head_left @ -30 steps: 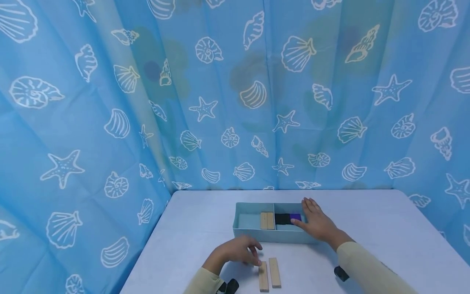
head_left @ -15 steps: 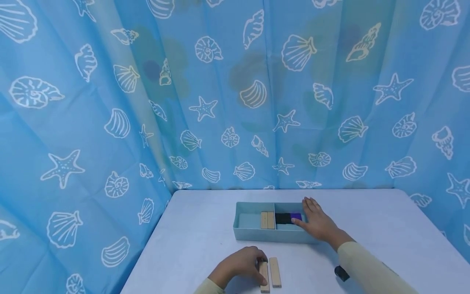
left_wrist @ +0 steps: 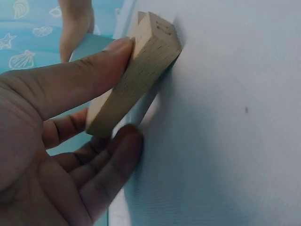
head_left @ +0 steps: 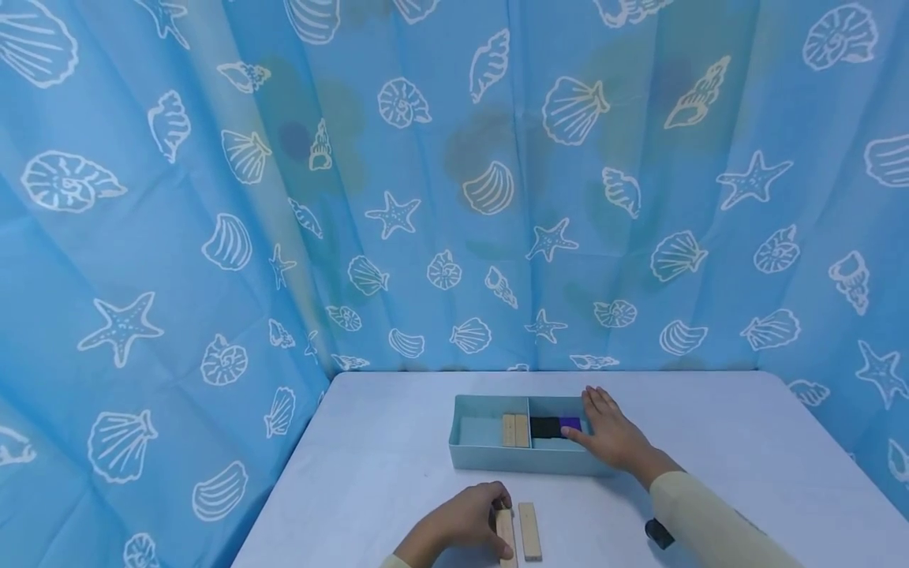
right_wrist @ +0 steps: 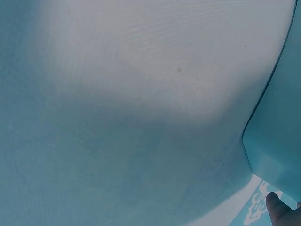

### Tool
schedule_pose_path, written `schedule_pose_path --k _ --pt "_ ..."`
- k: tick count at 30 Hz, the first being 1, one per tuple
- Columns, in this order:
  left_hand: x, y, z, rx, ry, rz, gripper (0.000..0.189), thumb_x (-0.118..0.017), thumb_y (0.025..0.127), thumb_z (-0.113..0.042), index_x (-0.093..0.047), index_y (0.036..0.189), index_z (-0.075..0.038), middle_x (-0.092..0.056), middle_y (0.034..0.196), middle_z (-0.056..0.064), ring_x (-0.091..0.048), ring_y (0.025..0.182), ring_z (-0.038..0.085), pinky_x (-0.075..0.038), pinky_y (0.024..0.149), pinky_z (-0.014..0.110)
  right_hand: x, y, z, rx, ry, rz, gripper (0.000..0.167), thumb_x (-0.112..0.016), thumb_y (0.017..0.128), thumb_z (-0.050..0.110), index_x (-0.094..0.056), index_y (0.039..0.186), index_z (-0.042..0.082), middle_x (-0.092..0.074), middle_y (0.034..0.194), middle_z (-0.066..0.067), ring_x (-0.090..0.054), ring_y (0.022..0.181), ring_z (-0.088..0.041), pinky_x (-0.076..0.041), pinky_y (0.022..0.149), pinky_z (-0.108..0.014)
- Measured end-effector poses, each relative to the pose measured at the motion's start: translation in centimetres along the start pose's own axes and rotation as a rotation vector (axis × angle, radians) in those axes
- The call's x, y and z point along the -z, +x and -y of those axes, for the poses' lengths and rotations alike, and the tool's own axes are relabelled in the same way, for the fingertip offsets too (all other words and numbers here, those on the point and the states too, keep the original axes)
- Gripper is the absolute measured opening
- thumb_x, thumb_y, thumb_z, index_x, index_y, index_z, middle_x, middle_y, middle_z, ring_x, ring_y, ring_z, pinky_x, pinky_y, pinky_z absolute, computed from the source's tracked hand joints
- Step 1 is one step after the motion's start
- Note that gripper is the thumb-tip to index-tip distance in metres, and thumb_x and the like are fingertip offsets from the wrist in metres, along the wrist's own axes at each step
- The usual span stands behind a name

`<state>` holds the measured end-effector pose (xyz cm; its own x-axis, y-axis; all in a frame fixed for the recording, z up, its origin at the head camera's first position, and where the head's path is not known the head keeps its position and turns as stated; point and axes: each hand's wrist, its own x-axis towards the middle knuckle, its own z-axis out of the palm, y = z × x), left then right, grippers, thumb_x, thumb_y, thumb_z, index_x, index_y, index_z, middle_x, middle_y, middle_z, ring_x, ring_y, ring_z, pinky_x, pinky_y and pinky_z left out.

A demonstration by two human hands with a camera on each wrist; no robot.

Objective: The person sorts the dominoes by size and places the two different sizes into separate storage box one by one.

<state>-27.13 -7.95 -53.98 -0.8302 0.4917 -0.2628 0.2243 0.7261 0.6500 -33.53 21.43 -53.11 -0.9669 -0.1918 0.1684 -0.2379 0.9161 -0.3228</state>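
In the head view, my left hand pinches a plain wooden block near the table's front. The left wrist view shows the thumb on one side of that block, which is tilted with its near end up; fingertips are partly hidden behind it. A second wooden block lies just to the right. My right hand rests on the right end of a light blue two-compartment box, fingers straight along the end and thumb over the inside. The right wrist view catches only one fingertip by the box.
Inside the box's left compartment, two wooden blocks lie side by side against the divider. Black pieces and a purple piece sit in the right compartment. A white table stands before a blue shell-patterned curtain.
My left hand has come down over the left wooden block, taken it between thumb and fingers, and shifted it slightly left. The right hand has stayed on the box.
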Motion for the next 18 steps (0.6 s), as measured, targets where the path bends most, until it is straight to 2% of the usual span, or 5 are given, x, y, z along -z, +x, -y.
schedule_pose_path --k 7,13,18 --pt "0.4 -0.4 0.9 0.034 -0.298 -0.014 0.045 -0.087 0.069 -0.007 -0.061 0.104 -0.02 -0.058 0.092 -0.004 -0.057 0.077 0.017 -0.051 0.069 0.034 -0.1 0.4 0.0 0.001 -0.001 0.014 0.096 -0.05 0.093 0.062 -0.02 0.15 -0.009 -0.015 0.157 -0.028 -0.007 0.144 -0.045 -0.014 0.112 -0.058" --pt "1.1 -0.3 1.8 -0.01 -0.512 -0.101 0.045 -0.084 0.07 0.002 -0.065 0.108 -0.012 -0.061 0.091 0.003 -0.058 0.08 0.018 -0.051 0.069 0.032 0.0 0.4 -0.1 0.0 -0.004 0.008 0.096 -0.05 0.092 0.062 -0.021 0.149 -0.01 -0.017 0.155 -0.029 -0.008 0.143 -0.046 -0.016 0.111 -0.059" --pt "2.5 -0.1 1.9 -0.052 -0.652 -0.118 0.025 -0.076 0.082 -0.001 -0.068 0.105 -0.005 -0.066 0.093 0.005 -0.063 0.085 0.018 -0.056 0.073 0.034 0.0 0.2 -0.1 -0.004 0.001 0.016 0.097 -0.05 0.093 0.062 -0.02 0.15 -0.01 -0.016 0.156 -0.029 -0.007 0.143 -0.046 -0.015 0.111 -0.059"
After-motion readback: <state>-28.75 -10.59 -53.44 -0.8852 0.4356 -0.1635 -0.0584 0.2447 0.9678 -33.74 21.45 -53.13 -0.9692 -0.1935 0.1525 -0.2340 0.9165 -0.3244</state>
